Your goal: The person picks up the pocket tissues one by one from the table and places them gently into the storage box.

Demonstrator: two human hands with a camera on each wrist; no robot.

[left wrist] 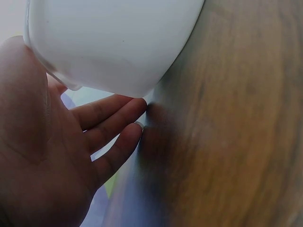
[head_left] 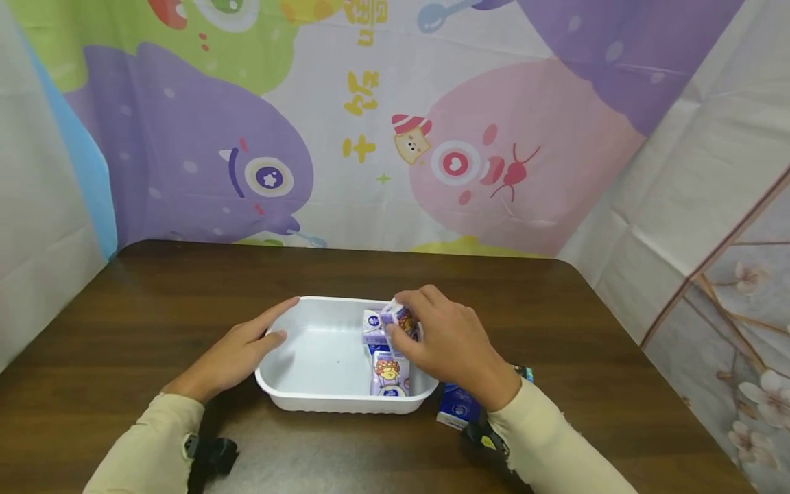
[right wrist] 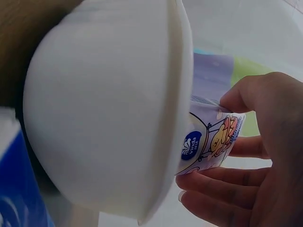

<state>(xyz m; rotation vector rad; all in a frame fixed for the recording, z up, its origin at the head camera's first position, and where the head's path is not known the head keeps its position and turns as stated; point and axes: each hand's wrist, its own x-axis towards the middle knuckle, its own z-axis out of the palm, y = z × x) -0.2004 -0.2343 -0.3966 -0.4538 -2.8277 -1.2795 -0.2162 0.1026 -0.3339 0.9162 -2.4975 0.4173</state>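
Observation:
A white plastic tub (head_left: 321, 405) sits on the table. My left hand (head_left: 237, 353) holds its left end, thumb over the rim and the other fingers along the outside wall. In the left wrist view, some of those fingers (left wrist: 116, 116) reach under the tub's edge, close to the tabletop. My right hand (head_left: 447, 336) pinches a small purple Vinda tissue pack (right wrist: 213, 135) between thumb and fingers at the tub's right end. Below it in the tub lies another tissue pack with a cartoon figure (head_left: 390, 374), and a white-and-purple pack (head_left: 373, 326) is beside it.
Blue tissue packs (head_left: 458, 406) lie on the brown wooden table (head_left: 308, 460), right of the tub and partly under my right forearm. A cartoon-printed cloth (head_left: 364, 206) hangs behind the table's far edge.

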